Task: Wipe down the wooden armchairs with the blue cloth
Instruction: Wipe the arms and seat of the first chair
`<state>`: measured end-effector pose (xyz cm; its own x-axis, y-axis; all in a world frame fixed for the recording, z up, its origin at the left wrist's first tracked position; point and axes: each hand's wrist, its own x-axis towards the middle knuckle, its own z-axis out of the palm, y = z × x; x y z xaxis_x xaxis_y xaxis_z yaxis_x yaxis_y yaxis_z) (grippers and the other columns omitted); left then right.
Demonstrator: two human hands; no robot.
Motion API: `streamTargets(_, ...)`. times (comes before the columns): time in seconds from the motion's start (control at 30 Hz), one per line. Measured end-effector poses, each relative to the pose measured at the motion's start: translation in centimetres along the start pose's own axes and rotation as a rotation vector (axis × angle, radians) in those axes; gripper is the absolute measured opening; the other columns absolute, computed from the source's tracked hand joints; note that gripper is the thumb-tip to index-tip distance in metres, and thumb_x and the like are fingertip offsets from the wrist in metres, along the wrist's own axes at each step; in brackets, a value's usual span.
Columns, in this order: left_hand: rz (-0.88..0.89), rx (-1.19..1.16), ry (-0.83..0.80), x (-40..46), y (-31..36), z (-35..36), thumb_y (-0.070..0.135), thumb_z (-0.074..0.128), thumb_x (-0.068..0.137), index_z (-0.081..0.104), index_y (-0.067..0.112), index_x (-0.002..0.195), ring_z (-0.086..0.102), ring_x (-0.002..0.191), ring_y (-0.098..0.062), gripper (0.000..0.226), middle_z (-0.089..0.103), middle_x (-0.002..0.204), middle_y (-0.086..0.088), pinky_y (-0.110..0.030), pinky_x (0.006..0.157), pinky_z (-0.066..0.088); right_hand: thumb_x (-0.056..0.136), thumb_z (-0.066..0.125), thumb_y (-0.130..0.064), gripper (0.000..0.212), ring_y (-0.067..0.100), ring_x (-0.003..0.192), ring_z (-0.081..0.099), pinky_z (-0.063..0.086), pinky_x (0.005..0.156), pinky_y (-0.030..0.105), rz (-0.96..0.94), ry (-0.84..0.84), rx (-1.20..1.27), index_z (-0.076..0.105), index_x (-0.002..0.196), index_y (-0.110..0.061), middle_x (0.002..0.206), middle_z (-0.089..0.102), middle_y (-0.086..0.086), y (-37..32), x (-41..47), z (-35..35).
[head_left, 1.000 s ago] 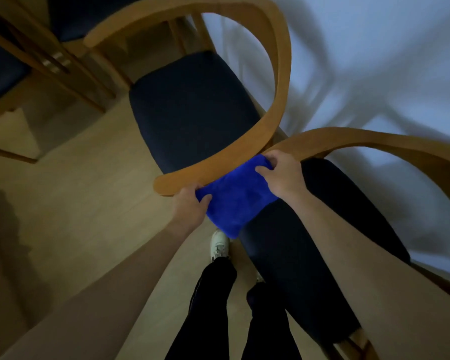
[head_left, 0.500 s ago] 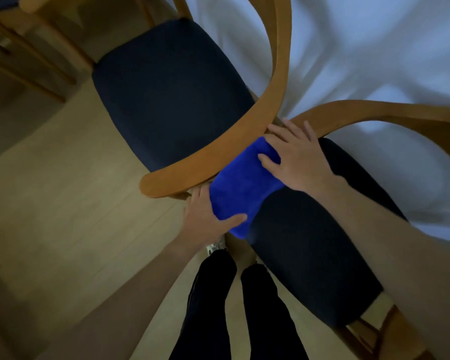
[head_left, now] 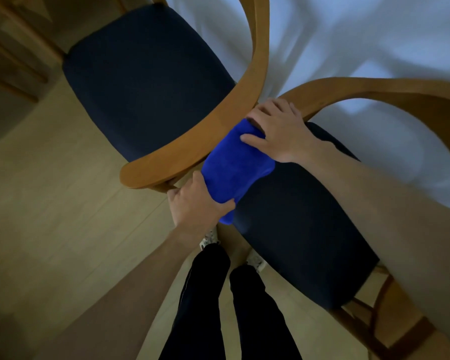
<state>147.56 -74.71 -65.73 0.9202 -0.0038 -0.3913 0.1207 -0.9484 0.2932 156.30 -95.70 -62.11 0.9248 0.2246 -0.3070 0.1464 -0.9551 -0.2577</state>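
Head view: a plush blue cloth (head_left: pixel 234 165) drapes the right wooden armchair (head_left: pixel 374 92)'s curved arm. The left hand (head_left: pixel 195 203) grips its lower end; the right hand (head_left: pixel 276 131) pinches its top, thumb over it. The left armchair (head_left: pixel 255 74)'s smooth armrest touches it.

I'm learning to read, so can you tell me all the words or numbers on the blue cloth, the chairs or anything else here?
None: there are no words or numbers to read.
blue cloth: plain, no tag or label showing.
wooden armrests and dark seat cushions: no brand mark or sticker.
shoes: speckled and blurred, nothing legible.
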Motion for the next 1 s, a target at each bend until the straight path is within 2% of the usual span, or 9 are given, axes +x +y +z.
streamTargets(0.37, -0.066, -0.023, -0.013, -7.2, -4.2, 1.9, 0.075, 0.057, 0.057, 0.033, 0.031, 0.095, 0.051, 0.072, -0.008, 0.063, 0.047, 0.077, 0.017, -0.028, 0.083, 0.037, 0.092, 0.044, -0.057, 0.044, 0.028, 0.139, 0.031, 0.020, 0.112, 0.058, -0.111, 0.075, 0.029, 0.055, 0.119, -0.025, 0.131, 0.050, 0.000, -4.3, -4.5, 3.9)
streamTargets(0.47, -0.088, -0.056, 0.026, -8.3, -4.1, 2.2, 0.075, 0.060, 0.057, 0.036, 0.025, 0.115, 0.054, 0.097, -0.014, 0.080, 0.053, 0.102, 0.009, -0.032, 0.090, 0.041, 0.095, 0.044, -0.053, 0.045, 0.028, 0.144, 0.027, 0.019, 0.115, 0.059, -0.103, 0.078, 0.055, 0.055, 0.129, -0.025, 0.140, 0.048, 0.001, -4.7, -5.5, 4.5)
streamTargets(0.53, -0.081, -0.045, 0.110, -8.4, -3.4, 2.1, 0.073, 0.067, 0.055, 0.030, 0.019, 0.133, 0.046, 0.118, -0.020, 0.102, 0.047, 0.126, 0.000, -0.039, 0.101, 0.040, 0.099, 0.045, -0.047, 0.050, 0.028, 0.148, 0.019, 0.016, 0.118, 0.057, -0.073, 0.088, 0.159, 0.043, 0.144, -0.026, 0.153, 0.037, 0.004, -5.1, -6.2, 4.4)
streamTargets(0.6, -0.059, -0.046, 0.140, -8.4, -2.7, 1.9, 0.071, 0.073, 0.054, 0.024, 0.015, 0.143, 0.037, 0.129, -0.023, 0.116, 0.039, 0.139, -0.004, -0.043, 0.108, 0.036, 0.100, 0.049, -0.036, 0.054, 0.029, 0.149, 0.017, 0.019, 0.118, 0.056, -0.120, 0.153, 0.186, 0.034, 0.150, -0.025, 0.159, 0.026, 0.008, -5.6, -7.7, 4.3)
streamTargets(0.67, -0.039, -0.064, 0.085, -8.4, -2.2, 2.0, 0.067, 0.076, 0.054, 0.020, 0.014, 0.146, 0.037, 0.131, -0.023, 0.121, 0.037, 0.142, -0.005, -0.044, 0.109, 0.036, 0.095, 0.053, -0.021, 0.060, 0.030, 0.149, 0.016, 0.023, 0.118, 0.054, -0.256, 0.170, 0.127, 0.031, 0.151, -0.021, 0.161, 0.022, 0.010, -6.1, -9.8, 4.8)
streamTargets(0.73, -0.010, -0.082, 0.028, -8.0, -2.4, 2.1, 0.062, 0.078, 0.056, 0.018, 0.013, 0.147, 0.041, 0.128, -0.023, 0.119, 0.040, 0.141, -0.004, -0.041, 0.108, 0.038, 0.083, 0.057, -0.015, 0.079, 0.028, 0.151, 0.006, 0.019, 0.120, 0.052, -0.400, 0.049, 0.031, 0.023, 0.155, -0.020, 0.163, 0.014, 0.008, -6.4, -11.5, 5.4)
streamTargets(0.8, 0.038, -0.154, -0.018, -7.5, -3.4, 1.8, 0.060, 0.078, 0.058, 0.019, 0.015, 0.147, 0.041, 0.127, -0.021, 0.116, 0.041, 0.140, -0.002, -0.041, 0.107, 0.037, 0.079, 0.064, -0.016, 0.092, 0.028, 0.151, -0.002, 0.009, 0.122, 0.052, -0.467, -0.055, -0.135, 0.014, 0.157, -0.020, 0.165, 0.005, 0.008, -6.7, -11.9, 6.3)
streamTargets(0.9, 0.107, -0.275, -0.090, -7.8, -5.7, 1.0, 0.066, 0.071, 0.061, 0.019, 0.021, 0.148, 0.035, 0.132, -0.017, 0.112, 0.035, 0.146, 0.002, -0.042, 0.110, 0.032, 0.077, 0.075, -0.022, 0.103, 0.033, 0.151, 0.000, 0.006, 0.120, 0.059, -0.448, -0.052, -0.234, 0.010, 0.157, -0.025, 0.164, 0.004, 0.012, -7.8, -11.3, 7.3)
streamTargets(1.0, 0.132, -0.313, -0.116, -9.3, -8.1, 0.9, 0.069, 0.068, 0.064, 0.017, 0.022, 0.150, 0.030, 0.135, -0.015, 0.111, 0.031, 0.150, 0.003, -0.039, 0.111, 0.029, 0.078, 0.075, -0.033, 0.106, 0.039, 0.149, -0.006, 0.002, 0.116, 0.066, -0.518, -0.041, -0.287, 0.004, 0.156, -0.033, 0.164, -0.003, 0.015, -8.9, -10.4, 8.1)
